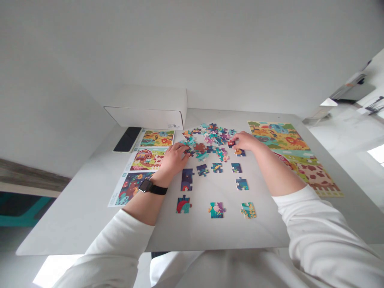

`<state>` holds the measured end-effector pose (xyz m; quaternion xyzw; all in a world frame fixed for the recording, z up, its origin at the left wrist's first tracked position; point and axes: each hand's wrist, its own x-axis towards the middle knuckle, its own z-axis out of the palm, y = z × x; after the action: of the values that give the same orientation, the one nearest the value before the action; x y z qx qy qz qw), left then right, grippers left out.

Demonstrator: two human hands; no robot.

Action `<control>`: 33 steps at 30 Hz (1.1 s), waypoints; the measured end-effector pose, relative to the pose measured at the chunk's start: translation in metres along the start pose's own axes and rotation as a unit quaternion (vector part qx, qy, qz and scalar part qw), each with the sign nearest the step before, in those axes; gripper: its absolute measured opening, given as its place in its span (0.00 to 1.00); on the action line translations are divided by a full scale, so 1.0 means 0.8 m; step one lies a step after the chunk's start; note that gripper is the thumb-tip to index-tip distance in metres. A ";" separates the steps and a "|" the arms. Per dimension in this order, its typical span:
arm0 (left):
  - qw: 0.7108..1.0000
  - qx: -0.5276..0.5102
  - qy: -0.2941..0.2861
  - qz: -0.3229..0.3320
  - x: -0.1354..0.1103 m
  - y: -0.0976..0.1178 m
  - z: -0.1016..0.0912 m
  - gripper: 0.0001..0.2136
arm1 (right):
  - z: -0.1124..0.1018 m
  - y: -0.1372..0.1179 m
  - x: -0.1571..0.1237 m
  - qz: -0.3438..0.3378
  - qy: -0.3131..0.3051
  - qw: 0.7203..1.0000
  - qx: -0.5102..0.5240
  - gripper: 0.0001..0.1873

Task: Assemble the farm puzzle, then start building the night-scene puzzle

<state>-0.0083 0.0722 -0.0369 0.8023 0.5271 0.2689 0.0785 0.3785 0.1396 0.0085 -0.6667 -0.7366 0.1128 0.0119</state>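
A pile of loose jigsaw puzzle pieces [200, 147] lies in the middle of the table. My left hand [175, 157], a dark watch on its wrist, rests at the pile's left edge with slightly bent fingers on the pieces; it does not visibly hold one. At the right edge, my right hand [244, 141] pinches a dark puzzle piece [231, 144] with red on it, close to the table. Just below that hand lies a dark piece with an orange shape [239, 152]. Nearer me, separate pieces are spread out, among them two joined dark pieces [186, 179] and a teal-and-purple piece [217, 210].
Picture sheets [149, 159] lie under and beside my left forearm, with a black phone [128, 139] behind them. A white box [147, 116] stands at the back left against the wall. Two finished-looking animal pictures [289, 140] lie on the right, partly behind my right forearm.
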 end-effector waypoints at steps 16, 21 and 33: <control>0.993 -0.103 0.056 0.015 -0.003 0.040 -0.037 0.12 | -0.027 -0.054 -0.101 -0.122 0.033 0.874 0.469 0.26; 0.972 -0.231 0.029 -0.025 -0.022 0.085 -0.077 0.15 | -0.015 -0.098 -0.178 -0.142 -0.009 0.853 0.502 0.27; 0.921 -0.365 0.008 -0.139 -0.153 0.126 -0.064 0.19 | 0.038 -0.109 -0.238 -0.093 -0.049 0.838 0.535 0.26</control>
<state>0.0094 -0.0880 0.0046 0.6345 0.4993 0.4351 0.3984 0.3094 -0.0602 0.0204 -0.4785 -0.6198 0.5200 0.3413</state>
